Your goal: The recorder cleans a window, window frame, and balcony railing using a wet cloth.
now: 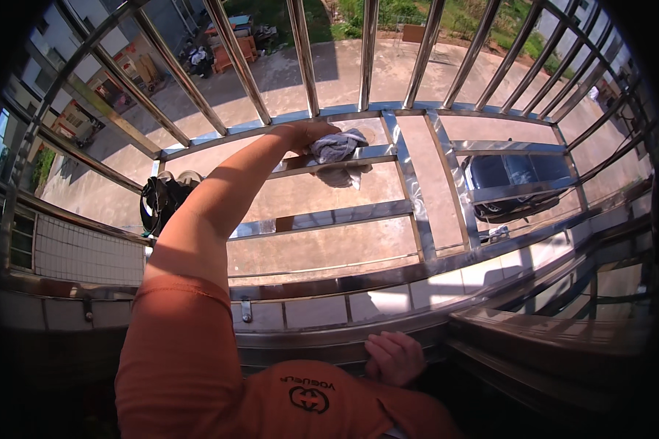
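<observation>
My left arm stretches far out through the window opening. At its end my left hand [309, 136] is closed on a crumpled grey-blue cloth [338, 146]. The cloth lies over a shiny metal bar [278, 171] of the window cage's floor, near the far rail, and a paler part shows beneath the bar. My fingers are partly hidden behind the cloth. Close to my chest, my right hand [395, 357] rests by the metal window sill [329, 338] with its fingers curled. Whatever it may grip there is hidden.
Upright metal bars [367, 58] of the cage rise along the far side. A black bag-like bundle [161, 199] sits left of my arm. Far below, through the floor gaps, a dark car [516, 175] stands on concrete. The window frame [534, 340] borders the right.
</observation>
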